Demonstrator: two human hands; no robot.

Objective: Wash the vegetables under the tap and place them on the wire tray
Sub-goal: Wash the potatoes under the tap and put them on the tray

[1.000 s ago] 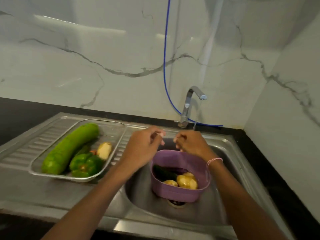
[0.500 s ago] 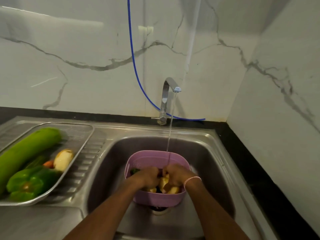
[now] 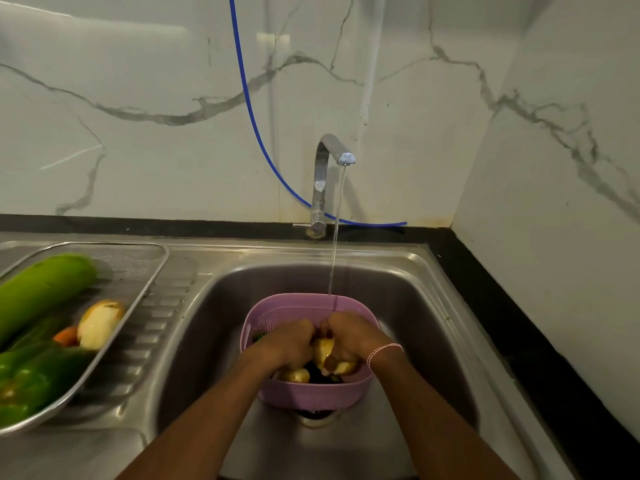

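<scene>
A purple perforated basket (image 3: 304, 393) stands in the steel sink (image 3: 426, 327) over the drain, holding yellow potatoes and darker vegetables. Both my hands are inside it. My left hand (image 3: 289, 342) and my right hand (image 3: 346, 336) curl round one potato (image 3: 322, 349) between them. Another potato (image 3: 296, 375) lies below my left hand. Water runs from the tap (image 3: 332, 161) onto my right hand. On the drainboard at left, the wire tray (image 3: 152, 268) carries a long green gourd (image 3: 41, 289), a green pepper (image 3: 31, 375), a pale vegetable (image 3: 98, 322) and something orange (image 3: 65, 336).
A blue hose (image 3: 252, 116) hangs down the marble wall and runs behind the tap. A black counter strip (image 3: 512, 323) borders the sink on the right, with a marble side wall beyond it.
My hands dropped from above the basket's rim into it and closed round a potato. The tap now runs. The view has shifted right, so the tray sits further left.
</scene>
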